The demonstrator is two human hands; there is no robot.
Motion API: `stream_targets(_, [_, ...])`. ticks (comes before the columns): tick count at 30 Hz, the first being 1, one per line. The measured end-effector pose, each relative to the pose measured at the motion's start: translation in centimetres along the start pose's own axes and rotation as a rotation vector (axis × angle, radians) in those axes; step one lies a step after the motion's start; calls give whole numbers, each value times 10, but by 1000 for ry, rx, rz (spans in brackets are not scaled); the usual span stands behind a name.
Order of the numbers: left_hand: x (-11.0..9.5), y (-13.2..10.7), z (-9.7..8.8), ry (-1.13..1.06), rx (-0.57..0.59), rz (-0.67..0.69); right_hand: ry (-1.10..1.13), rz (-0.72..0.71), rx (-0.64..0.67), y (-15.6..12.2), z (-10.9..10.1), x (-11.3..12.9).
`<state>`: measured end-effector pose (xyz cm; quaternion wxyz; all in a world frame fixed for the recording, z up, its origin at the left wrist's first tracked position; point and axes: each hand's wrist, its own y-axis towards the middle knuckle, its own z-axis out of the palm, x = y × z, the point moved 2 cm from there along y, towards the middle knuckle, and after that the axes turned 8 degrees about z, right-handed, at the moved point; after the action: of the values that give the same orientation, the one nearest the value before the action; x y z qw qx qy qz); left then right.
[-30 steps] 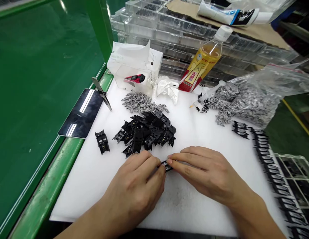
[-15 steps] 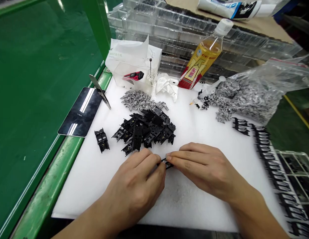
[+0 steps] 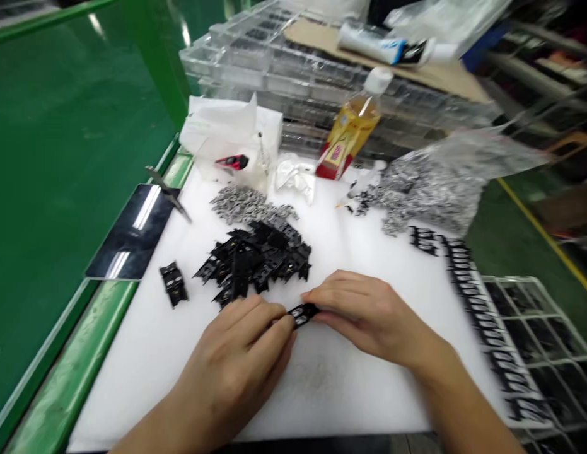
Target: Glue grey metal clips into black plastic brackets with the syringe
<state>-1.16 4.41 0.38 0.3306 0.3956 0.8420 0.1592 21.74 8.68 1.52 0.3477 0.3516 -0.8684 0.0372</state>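
Observation:
Between both hands is a small black plastic part (image 3: 302,313) with light openings along its middle. My left hand (image 3: 243,356) pinches its left end and hides that end. Fingers of my right hand (image 3: 364,312) are closed on its right end. Just beyond the hands lies a heap of similar black parts (image 3: 258,255). One single black part (image 3: 173,284) rests apart at the left of the white board (image 3: 350,403). Behind the heap is a pile of small grey pieces (image 3: 243,205).
A plastic bag of grey pieces (image 3: 430,183) stands at the right, above a row of black parts (image 3: 477,321) along the board's edge. At the back are a drink bottle (image 3: 350,135), crumpled tissue (image 3: 296,176) and stacked clear trays (image 3: 255,63). Tweezers (image 3: 168,192) overhang a phone (image 3: 132,233).
The view has shifted, so the board's contents appear further left. More of the black part shows between my hands, whose fingers have moved slightly apart while still holding it.

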Motion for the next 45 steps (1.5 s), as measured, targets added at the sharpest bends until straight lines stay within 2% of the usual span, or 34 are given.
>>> stream_targets(3, [3, 0, 0, 74, -18, 53, -133, 53, -50, -7, -16, 3])
stream_targets(6, [4, 2, 1, 141, -65, 135, -335, 195, -204, -35, -52, -4])
stream_targets(8, [4, 3, 2, 155, -88, 147, -466, 325, -320, -61, -80, -17])
stream_targets(11, [1, 7, 2, 173, -100, 154, -596, 508, -369, -95, -107, -48])
stream_targets(14, [-1, 9, 1, 177, -103, 187, -650, 615, -356, -110, -113, -75])
stream_targets(16, [-2, 8, 1, 174, -97, 200, -670, 651, -335, -112, -112, -84])
stream_targets(21, [-1, 7, 2, 164, -86, 203, -701, 692, -307, -109, -110, -94])
stream_targets(27, [-5, 7, 4, 168, -67, 216, -651, 692, -369, -110, -114, -97])
stream_targets(31, [-10, 3, 4, 246, -78, 236, -509, 614, -402, -88, -112, -66])
stream_targets(34, [-12, 0, 3, 352, -151, 178, -323, 541, -350, -51, -101, -38])
stream_targets(36, [-13, -1, 3, 431, -190, 82, -230, 523, -365, -20, -94, -31])
stream_targets(40, [-11, 1, 2, 492, -182, -73, -136, 560, -504, 40, -87, -48])
stream_targets(43, [-11, 2, 2, 497, -180, -61, -78, 553, -476, 70, -85, -64])
stream_targets(45, [-11, 2, 1, 497, -190, -46, -38, 535, -485, 76, -85, -63])
